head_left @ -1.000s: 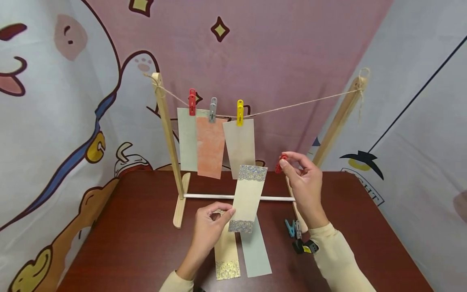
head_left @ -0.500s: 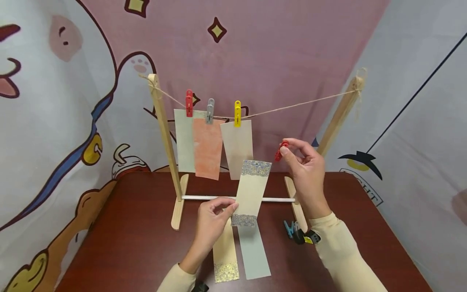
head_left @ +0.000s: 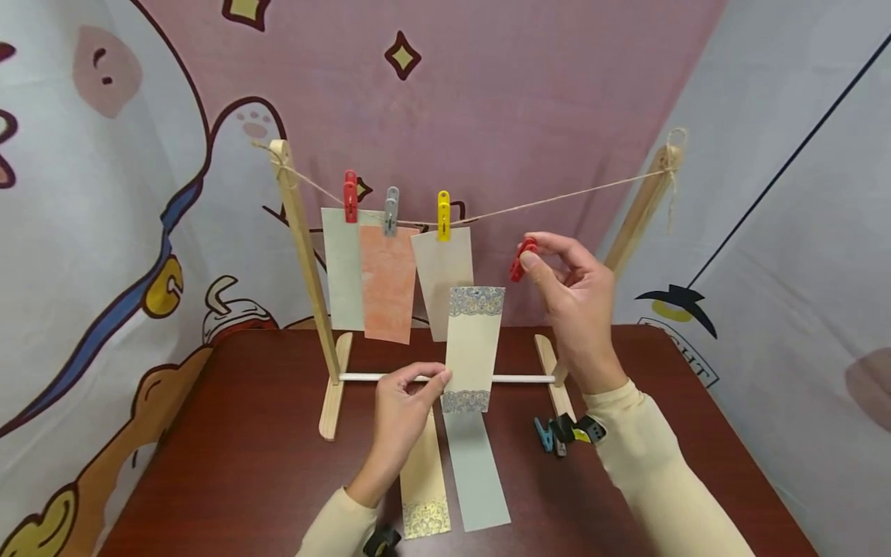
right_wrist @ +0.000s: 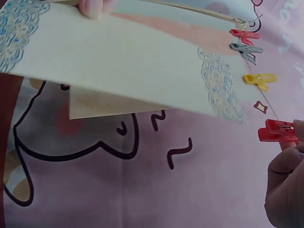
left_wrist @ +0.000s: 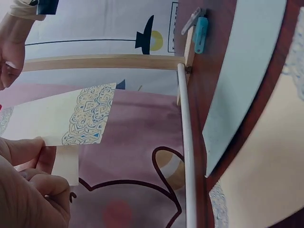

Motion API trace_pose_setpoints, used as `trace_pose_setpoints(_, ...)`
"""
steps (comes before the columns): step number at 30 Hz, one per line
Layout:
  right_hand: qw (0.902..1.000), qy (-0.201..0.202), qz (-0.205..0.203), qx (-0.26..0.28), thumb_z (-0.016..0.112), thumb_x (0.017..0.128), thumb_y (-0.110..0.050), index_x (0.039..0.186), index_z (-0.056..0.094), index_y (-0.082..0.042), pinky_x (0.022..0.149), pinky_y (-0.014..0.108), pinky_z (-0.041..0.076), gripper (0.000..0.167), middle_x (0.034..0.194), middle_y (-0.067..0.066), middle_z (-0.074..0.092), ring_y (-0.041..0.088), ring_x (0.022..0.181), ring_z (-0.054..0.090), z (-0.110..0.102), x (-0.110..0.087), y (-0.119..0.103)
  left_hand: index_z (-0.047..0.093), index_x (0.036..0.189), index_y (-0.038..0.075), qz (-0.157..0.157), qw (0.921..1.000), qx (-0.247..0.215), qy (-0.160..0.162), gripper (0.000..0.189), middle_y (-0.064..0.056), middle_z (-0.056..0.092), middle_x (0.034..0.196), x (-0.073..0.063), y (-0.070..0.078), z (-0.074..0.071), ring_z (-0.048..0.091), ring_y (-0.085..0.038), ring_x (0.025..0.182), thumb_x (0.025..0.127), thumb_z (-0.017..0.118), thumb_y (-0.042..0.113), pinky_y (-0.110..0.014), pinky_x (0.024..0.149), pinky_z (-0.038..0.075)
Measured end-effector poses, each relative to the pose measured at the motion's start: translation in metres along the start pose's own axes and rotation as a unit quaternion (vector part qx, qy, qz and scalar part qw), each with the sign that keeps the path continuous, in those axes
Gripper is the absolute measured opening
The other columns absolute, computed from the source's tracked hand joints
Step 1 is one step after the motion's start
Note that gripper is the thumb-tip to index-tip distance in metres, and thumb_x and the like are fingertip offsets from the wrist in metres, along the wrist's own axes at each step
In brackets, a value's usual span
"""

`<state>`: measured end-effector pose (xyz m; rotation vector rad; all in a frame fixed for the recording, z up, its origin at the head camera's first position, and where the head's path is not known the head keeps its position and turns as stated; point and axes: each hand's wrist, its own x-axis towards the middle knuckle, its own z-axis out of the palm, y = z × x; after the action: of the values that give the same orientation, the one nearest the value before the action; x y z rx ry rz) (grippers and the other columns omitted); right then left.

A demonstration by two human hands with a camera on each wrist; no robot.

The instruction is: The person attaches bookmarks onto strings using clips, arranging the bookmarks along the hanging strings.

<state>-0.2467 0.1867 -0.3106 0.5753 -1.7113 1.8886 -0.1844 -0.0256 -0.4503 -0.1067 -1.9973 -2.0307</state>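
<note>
Paper strip (head_left: 475,340), flat, cream, with lacy blue-patterned ends, stands just right of my left hand (head_left: 405,402), which pinches its edge; my right hand (head_left: 583,305) grips a red plastic clothespin (head_left: 520,263).

A brown table (head_left: 244,433) is seen below the left hand (head_left: 407,406) and right hand (head_left: 583,309). Beyond them, a pink-and-white cloth (head_left: 557,93) is spread — a gold bell (head_left: 158,292) is printed left of the left hand, a star (head_left: 403,56) high above it.

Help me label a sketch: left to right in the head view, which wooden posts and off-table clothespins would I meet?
Left post, clipped red clothespin, gray clothespin, yellow clothespin, held red clothespin, right post.
</note>
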Motion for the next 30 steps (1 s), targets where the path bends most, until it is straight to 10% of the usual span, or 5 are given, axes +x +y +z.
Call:
trace_pose_setpoints(14,0.9988,0.014,-0.031,0.035,0.078,0.099,0.001,0.120,0.078,0.004,0.046,0.021,0.026,0.021,0.103,0.016,0.074,0.009,0.050,0.040,0.016,0.021,-0.015,0.087,0.099,0.008,0.020,0.9997,-0.015,0.001,0.004,-0.004,0.080,0.091,0.014,0.013,0.016,0.064,-0.014,0.071,0.095,0.087,0.009,-0.021,0.060,0.049)
trace_pose_setpoints(30,0.9976,-0.006,-0.057,0.040,0.077,0.100,0.002,0.120,0.077,0.006,0.046,0.023,0.022,0.020,0.101,0.013,0.075,0.008,0.054,0.047,0.021,0.033,-0.025,0.088,0.100,0.011,0.022,0.9994,0.004,0.026,0.006,0.000,0.081,0.094,0.024,0.024,0.030,0.067,-0.013,0.076,0.095,0.088,0.015,-0.021,0.062,0.049)
